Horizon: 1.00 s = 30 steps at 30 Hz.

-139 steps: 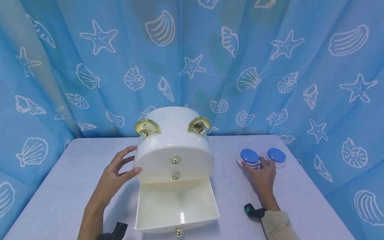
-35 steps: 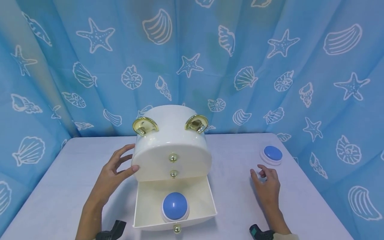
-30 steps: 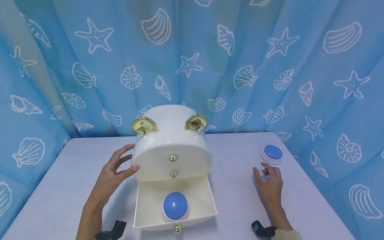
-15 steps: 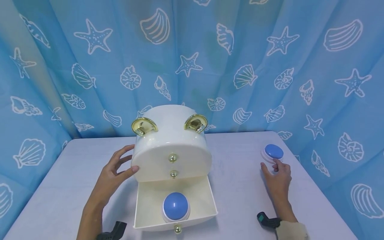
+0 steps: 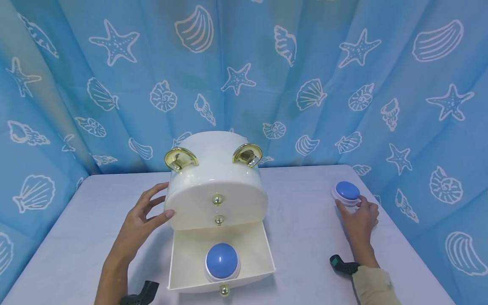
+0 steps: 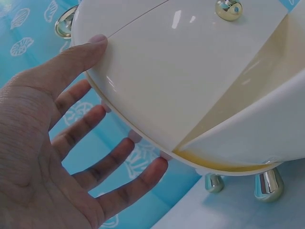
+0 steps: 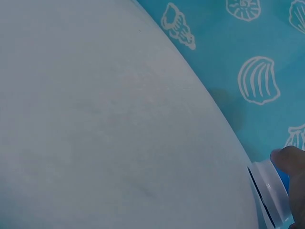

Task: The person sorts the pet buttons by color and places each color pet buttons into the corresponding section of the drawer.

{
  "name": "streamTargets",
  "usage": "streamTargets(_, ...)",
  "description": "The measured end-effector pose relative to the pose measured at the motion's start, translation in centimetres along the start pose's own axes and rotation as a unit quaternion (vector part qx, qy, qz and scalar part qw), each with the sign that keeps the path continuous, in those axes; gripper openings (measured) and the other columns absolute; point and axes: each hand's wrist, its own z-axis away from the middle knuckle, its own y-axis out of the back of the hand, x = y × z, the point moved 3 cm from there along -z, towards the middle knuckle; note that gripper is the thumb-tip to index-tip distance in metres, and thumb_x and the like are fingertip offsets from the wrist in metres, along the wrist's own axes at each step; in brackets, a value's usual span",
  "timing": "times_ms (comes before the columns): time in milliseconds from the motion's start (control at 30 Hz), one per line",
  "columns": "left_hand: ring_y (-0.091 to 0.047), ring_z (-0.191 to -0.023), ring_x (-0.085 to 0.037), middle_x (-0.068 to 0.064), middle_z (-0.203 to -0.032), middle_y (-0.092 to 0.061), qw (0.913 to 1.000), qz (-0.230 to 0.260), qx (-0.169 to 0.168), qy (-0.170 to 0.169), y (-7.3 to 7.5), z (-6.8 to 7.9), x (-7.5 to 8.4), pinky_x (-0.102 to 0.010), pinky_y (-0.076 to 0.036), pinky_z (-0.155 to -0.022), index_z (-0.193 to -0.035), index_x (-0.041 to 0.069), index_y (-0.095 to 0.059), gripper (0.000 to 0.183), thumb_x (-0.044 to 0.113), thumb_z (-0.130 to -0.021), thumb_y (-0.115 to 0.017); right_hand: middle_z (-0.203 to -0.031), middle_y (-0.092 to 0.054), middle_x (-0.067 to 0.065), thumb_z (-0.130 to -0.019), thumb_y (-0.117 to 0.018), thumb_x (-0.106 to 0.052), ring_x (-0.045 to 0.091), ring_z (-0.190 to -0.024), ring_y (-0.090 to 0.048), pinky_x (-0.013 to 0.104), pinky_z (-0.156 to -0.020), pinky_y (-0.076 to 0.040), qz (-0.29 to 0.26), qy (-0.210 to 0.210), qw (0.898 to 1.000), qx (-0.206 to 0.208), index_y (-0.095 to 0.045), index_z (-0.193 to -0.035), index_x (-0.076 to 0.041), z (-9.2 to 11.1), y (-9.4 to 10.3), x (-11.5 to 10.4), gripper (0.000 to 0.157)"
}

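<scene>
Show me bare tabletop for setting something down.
Bare: the tabletop between the white drawer box and the right hand, and left of the left hand. Crowded: the open drawer, holding one blue push button, and the far right corner, where the right hand grips a second button.

No text, label, brand or number can be read: none on the white drawer box (image 5: 242,205) at the left hand (image 5: 139,222), nor on the blue-topped button (image 5: 347,190) at the right hand (image 5: 359,218). The black device (image 5: 345,267) behind the right hand bears a green patch without legible characters; the sleeve (image 5: 373,284) behind it has a faint mark too small to make out.
</scene>
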Motion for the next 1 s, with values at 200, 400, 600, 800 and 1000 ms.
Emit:
streamTargets(200,-0.035,-0.142,-0.034,0.013,-0.158,-0.029,1.0000,0.003,-0.002,-0.003,-0.1,-0.1,0.1,-0.067,-0.041,-0.098,-0.153,0.038,-0.037,0.073,0.040,-0.090,-0.074,-0.138,-0.032,0.033,-0.092,-0.068,-0.047,0.047,-0.129,-0.029,0.068,-0.103,-0.026,0.009,-0.015,1.000,-0.013,-0.029,-0.152,0.005,-1.2,-0.1,0.3,0.088)
streamTargets(400,-0.036,-0.142,-0.033,0.014,-0.157,-0.030,0.9999,0.005,-0.005,-0.012,-0.3,-0.4,0.2,-0.066,-0.042,-0.098,-0.152,0.038,-0.038,0.072,0.039,-0.090,-0.074,-0.144,-0.025,0.035,-0.089,-0.069,-0.050,0.049,-0.135,-0.022,0.071,-0.108,-0.018,0.020,-0.033,0.999,-0.029,-0.026,-0.152,0.006,-2.4,0.0,1.4,0.095)
streamTargets(600,-0.036,-0.142,-0.033,0.015,-0.157,-0.030,0.9998,0.009,-0.011,-0.017,-0.6,-0.6,0.3,-0.065,-0.044,-0.097,-0.152,0.038,-0.038,0.071,0.038,-0.091,-0.074,-0.145,-0.021,0.036,-0.086,-0.067,-0.059,0.049,-0.135,-0.019,0.072,-0.105,-0.020,0.037,-0.051,0.997,-0.039,-0.026,-0.152,0.008,-3.4,0.3,2.1,0.103)
streamTargets(800,-0.036,-0.142,-0.033,0.014,-0.157,-0.029,0.9999,0.007,-0.007,-0.003,-0.4,-0.3,0.2,-0.064,-0.044,-0.097,-0.152,0.039,-0.037,0.072,0.038,-0.090,-0.074,-0.147,-0.021,0.028,-0.086,-0.067,-0.058,0.043,-0.136,-0.019,0.067,-0.104,-0.028,-0.005,-0.067,0.998,-0.020,-0.023,-0.156,0.001,-3.2,0.3,1.7,0.102)
streamTargets(1000,-0.035,-0.142,-0.034,0.013,-0.157,-0.030,0.9999,0.008,-0.003,0.006,0.0,0.1,0.0,-0.064,-0.043,-0.098,-0.153,0.038,-0.036,0.073,0.037,-0.091,-0.074,-0.150,-0.020,0.024,-0.084,-0.068,-0.063,0.040,-0.139,-0.019,0.066,-0.108,-0.029,-0.051,-0.077,0.996,-0.011,-0.023,-0.158,-0.004,-2.3,-0.1,1.4,0.104)
